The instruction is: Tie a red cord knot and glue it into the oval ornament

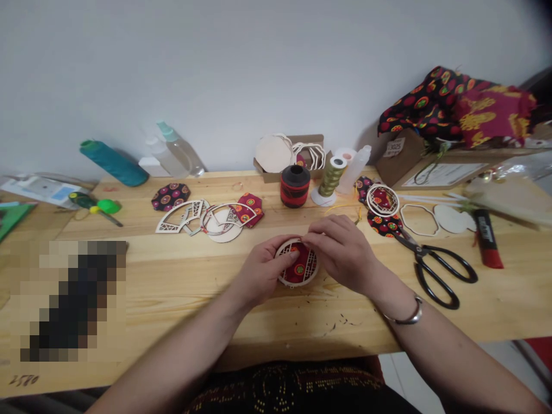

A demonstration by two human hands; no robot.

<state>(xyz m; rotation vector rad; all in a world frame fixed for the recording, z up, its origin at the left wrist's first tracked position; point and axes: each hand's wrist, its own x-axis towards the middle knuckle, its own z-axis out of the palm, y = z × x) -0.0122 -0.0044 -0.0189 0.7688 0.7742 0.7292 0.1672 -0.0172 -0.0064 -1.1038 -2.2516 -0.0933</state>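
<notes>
My left hand (264, 265) grips a round wooden lattice frame (298, 276) by its left side, the thumb lying across its front. Dark red patterned fabric (302, 269) shows inside the ring. At the frame's top right edge, the fingertips of my right hand (340, 250) are pinched together. Whatever lies between those fingertips is too small to make out. Beyond my right hand, a yellow thread (345, 208) lies on the table.
Black-handled scissors (431, 264) and a black-and-red tube (488, 238) lie to the right. Behind my hands stand a red-and-black thread spool (295, 187) and a green spool (332, 178). Fan-shaped wooden frames (172, 223) lie left of centre. A fabric-topped cardboard box (444, 167) sits back right.
</notes>
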